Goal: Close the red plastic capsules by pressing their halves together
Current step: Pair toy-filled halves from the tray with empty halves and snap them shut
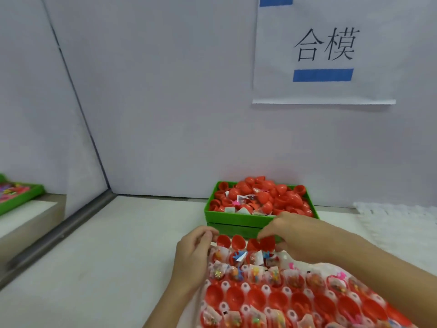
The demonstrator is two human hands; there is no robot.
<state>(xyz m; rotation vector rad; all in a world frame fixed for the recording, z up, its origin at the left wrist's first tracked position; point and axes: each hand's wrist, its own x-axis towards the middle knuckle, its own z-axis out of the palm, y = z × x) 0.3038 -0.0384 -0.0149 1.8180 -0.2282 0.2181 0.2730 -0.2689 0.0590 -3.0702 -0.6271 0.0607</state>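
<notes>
Now our left hand (pixel 192 249) and right hand (pixel 287 233), fingers curled, pinch the far row of red capsule halves (pixel 237 242) on the tray (pixel 246 286), just near the green box (pixel 236 217).

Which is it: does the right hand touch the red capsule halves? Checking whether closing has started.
Touching. The head view shows the right hand with fingertips on the raised red capsule halves at the tray's far row.

Paper sign (pixel 324 50) on wall; towel (pixel 399 223) right.
</notes>
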